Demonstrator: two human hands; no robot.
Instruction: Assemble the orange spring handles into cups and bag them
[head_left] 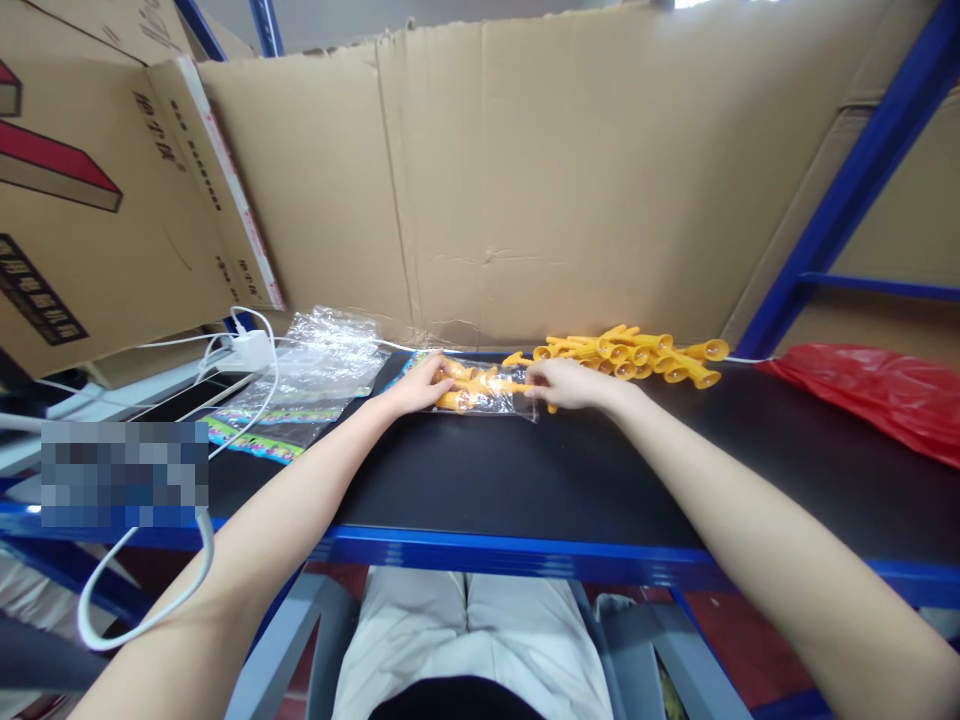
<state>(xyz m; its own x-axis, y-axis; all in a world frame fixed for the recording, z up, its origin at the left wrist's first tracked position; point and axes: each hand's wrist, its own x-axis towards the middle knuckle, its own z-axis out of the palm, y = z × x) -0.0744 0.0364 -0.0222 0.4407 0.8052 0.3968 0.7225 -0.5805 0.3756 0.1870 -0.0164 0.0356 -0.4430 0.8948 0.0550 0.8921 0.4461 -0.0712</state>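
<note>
A clear plastic bag (487, 398) holding several yellow plastic toys lies on the black shelf top (525, 470). My left hand (418, 387) rests on the bag's left end, fingers curled on it. My right hand (566, 384) pinches the bag's right end, where a yellow toy sticks out. A pile of loose yellow toys (637, 357) lies just behind my right hand, against the cardboard wall.
A stack of empty clear bags (315, 385) with colourful header cards lies at the left, beside a white charger (251, 350) and its cables. A red plastic bag (877, 395) is at the right. Cardboard sheets (562, 170) close off the back; blue shelf posts (847, 190) stand right.
</note>
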